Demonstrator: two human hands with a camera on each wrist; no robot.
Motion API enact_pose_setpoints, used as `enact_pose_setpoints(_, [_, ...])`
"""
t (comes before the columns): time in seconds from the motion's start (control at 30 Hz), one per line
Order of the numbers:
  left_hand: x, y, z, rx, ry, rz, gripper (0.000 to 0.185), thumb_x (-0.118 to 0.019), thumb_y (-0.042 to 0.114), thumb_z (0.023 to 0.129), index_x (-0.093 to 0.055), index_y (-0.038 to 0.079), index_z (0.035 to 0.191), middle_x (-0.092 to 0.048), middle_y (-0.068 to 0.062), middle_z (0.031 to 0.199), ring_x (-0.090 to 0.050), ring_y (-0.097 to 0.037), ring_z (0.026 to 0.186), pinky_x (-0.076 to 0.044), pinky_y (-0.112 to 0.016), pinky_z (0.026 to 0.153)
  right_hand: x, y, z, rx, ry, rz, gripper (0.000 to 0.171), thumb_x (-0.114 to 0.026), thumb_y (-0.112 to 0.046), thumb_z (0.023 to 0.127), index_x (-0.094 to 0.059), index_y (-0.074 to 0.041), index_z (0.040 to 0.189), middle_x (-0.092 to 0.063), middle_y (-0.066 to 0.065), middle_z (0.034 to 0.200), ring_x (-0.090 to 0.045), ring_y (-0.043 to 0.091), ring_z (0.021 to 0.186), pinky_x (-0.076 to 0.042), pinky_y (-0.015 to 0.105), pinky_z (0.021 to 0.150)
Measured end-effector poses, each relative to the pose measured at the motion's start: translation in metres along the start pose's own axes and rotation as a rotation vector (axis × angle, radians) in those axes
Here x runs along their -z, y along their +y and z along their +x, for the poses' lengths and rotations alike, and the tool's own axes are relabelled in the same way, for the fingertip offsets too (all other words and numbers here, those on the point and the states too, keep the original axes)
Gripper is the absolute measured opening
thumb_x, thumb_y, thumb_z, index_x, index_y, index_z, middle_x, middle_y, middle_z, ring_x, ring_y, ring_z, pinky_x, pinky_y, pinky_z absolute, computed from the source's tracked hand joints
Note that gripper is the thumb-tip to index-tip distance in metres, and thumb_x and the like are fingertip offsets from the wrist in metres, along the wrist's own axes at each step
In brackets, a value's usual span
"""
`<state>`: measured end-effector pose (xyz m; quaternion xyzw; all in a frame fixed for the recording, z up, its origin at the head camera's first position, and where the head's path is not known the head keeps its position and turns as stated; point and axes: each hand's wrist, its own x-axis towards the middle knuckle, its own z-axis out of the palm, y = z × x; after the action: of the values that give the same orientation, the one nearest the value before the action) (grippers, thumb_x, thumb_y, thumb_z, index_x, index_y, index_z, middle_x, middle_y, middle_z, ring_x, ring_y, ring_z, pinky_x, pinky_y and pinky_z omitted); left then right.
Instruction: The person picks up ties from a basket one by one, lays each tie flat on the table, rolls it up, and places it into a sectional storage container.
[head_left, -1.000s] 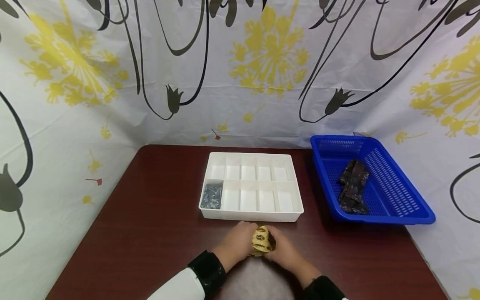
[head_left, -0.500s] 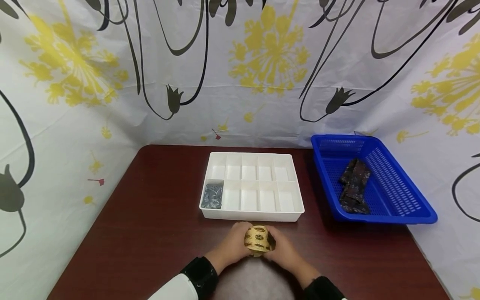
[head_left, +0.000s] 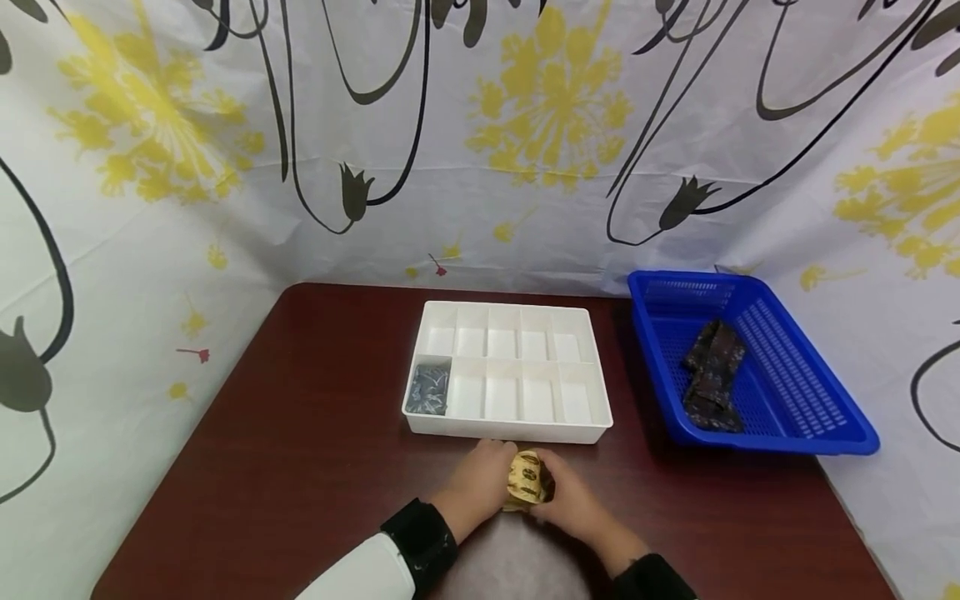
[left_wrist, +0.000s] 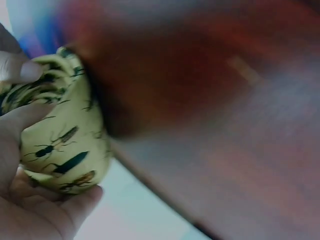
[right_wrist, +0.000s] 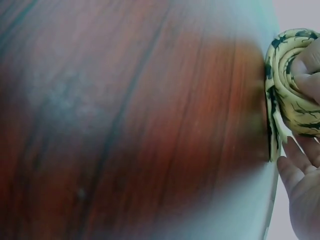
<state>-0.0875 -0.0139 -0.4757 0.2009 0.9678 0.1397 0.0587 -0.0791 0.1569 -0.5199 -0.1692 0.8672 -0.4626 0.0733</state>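
Note:
Both hands meet over the table in front of the white tray (head_left: pixel 517 431), holding a rolled strip of yellow cloth (head_left: pixel 524 478) with a dark insect print. My left hand (head_left: pixel 480 479) grips the left end of the roll; in the left wrist view its fingers lie at the coiled end of the cloth (left_wrist: pixel 70 135) and beneath it. At the other end, my right hand (head_left: pixel 570 500) grips the roll. The right wrist view shows fingertips in the middle of the coil (right_wrist: pixel 280 90), other fingers underneath, and a short flat tail hanging beside it.
A grey patterned bundle (head_left: pixel 428 390) fills the tray's front left compartment. To the right stands a blue perforated basket (head_left: pixel 795 446) with dark patterned cloth (head_left: pixel 712 375) in it. Patterned white curtain (head_left: pixel 480 167) hangs behind and beside the dark wooden table (head_left: pixel 300 467).
Since half a second ago my left hand has shifted right and over the roll, covering more of its left side. The right hand stays nearly in place. The head view has shifted slightly.

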Motion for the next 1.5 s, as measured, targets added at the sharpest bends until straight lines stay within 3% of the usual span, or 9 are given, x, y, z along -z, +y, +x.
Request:
enact_pose_setpoints(0.23, [0.006, 0.01, 0.004, 0.037, -0.064, 0.118, 0.02, -0.071, 0.008, 0.082, -0.063, 0.009, 0.1, -0.062, -0.004, 0.093, -0.058, -0.018, 0.09, -0.052, -0.029, 0.071, -0.001, -0.001, 0.0, -0.008, -0.007, 0.009, 0.074, -0.076, 0.008, 0.058, -0.051, 0.001, 0.127, -0.061, 0.011, 0.116, -0.055, 0.022, 0.101, -0.047, 0.031, 0.084])
enact_pose_setpoints(0.37, [0.003, 0.007, 0.004, 0.018, -0.067, 0.093, 0.03, -0.077, 0.015, 0.077, -0.06, 0.009, 0.101, -0.059, -0.004, 0.093, -0.056, -0.017, 0.09, -0.051, -0.028, 0.069, -0.003, 0.001, 0.0, -0.036, -0.013, 0.02, 0.071, -0.075, 0.009, 0.059, -0.051, 0.002, 0.126, -0.061, 0.012, 0.114, -0.055, 0.023, 0.098, -0.048, 0.031, 0.081])
enact_pose_setpoints(0.63, [-0.02, -0.025, -0.006, -0.092, 0.062, -0.411, 0.066, -0.086, 0.029, 0.063, -0.053, 0.011, 0.117, -0.055, 0.0, 0.108, -0.046, -0.02, 0.104, -0.042, -0.032, 0.088, -0.004, 0.004, -0.001, -0.046, -0.013, 0.086, 0.07, -0.075, 0.011, 0.059, -0.052, 0.002, 0.125, -0.061, 0.013, 0.116, -0.054, 0.025, 0.102, -0.047, 0.029, 0.082])
enact_pose_setpoints(0.8, [-0.028, -0.035, -0.008, -0.086, 0.078, -0.531, 0.064, -0.087, 0.022, 0.064, -0.057, 0.008, 0.119, -0.058, 0.0, 0.111, -0.049, -0.016, 0.103, -0.043, -0.03, 0.088, -0.004, 0.004, -0.002, -0.039, -0.009, 0.113, 0.069, -0.075, 0.012, 0.059, -0.053, -0.001, 0.124, -0.061, 0.01, 0.116, -0.054, 0.021, 0.1, -0.046, 0.029, 0.082])
enact_pose_setpoints(0.9, [-0.026, -0.035, -0.007, -0.089, 0.065, -0.49, 0.055, -0.084, 0.009, 0.065, -0.06, 0.006, 0.114, -0.061, 0.0, 0.106, -0.051, -0.014, 0.097, -0.045, -0.027, 0.084, -0.004, 0.002, -0.002, -0.038, -0.008, 0.101, 0.069, -0.075, 0.011, 0.06, -0.053, -0.001, 0.124, -0.061, 0.01, 0.116, -0.054, 0.022, 0.101, -0.046, 0.029, 0.084])
enact_pose_setpoints(1.03, [-0.018, -0.031, -0.004, -0.1, 0.016, -0.351, 0.049, -0.079, 0.002, 0.063, -0.062, 0.009, 0.108, -0.06, 0.006, 0.095, -0.049, -0.01, 0.088, -0.043, -0.022, 0.076, -0.006, 0.001, -0.002, -0.032, -0.005, 0.076, 0.071, -0.077, 0.008, 0.061, -0.052, 0.0, 0.126, -0.06, 0.012, 0.12, -0.054, 0.025, 0.106, -0.046, 0.031, 0.088])
enact_pose_setpoints(1.27, [-0.001, -0.015, 0.0, -0.036, -0.06, -0.091, 0.035, -0.082, 0.014, 0.068, -0.06, 0.014, 0.096, -0.056, 0.005, 0.084, -0.05, -0.012, 0.082, -0.044, -0.025, 0.069, -0.007, -0.003, 0.001, 0.015, -0.006, 0.115, 0.073, -0.077, 0.009, 0.064, -0.047, 0.001, 0.13, -0.058, 0.016, 0.117, -0.057, 0.026, 0.095, -0.052, 0.027, 0.069])
enact_pose_setpoints(1.4, [0.005, -0.004, -0.001, -0.007, -0.067, 0.053, 0.033, -0.08, 0.021, 0.073, -0.061, 0.011, 0.097, -0.059, 0.0, 0.089, -0.054, -0.016, 0.085, -0.048, -0.028, 0.068, -0.007, -0.006, 0.003, 0.007, -0.001, 0.087, 0.068, -0.073, 0.011, 0.063, -0.049, 0.001, 0.126, -0.06, 0.014, 0.115, -0.056, 0.023, 0.096, -0.05, 0.027, 0.074])
enact_pose_setpoints(1.5, [0.007, -0.003, -0.002, -0.012, -0.075, 0.063, 0.042, -0.081, 0.029, 0.073, -0.06, 0.01, 0.104, -0.06, -0.002, 0.093, -0.054, -0.017, 0.089, -0.05, -0.028, 0.07, -0.007, -0.004, 0.004, -0.009, -0.01, 0.085, 0.066, -0.07, 0.014, 0.063, -0.051, 0.001, 0.124, -0.06, 0.014, 0.116, -0.055, 0.022, 0.097, -0.048, 0.026, 0.075])
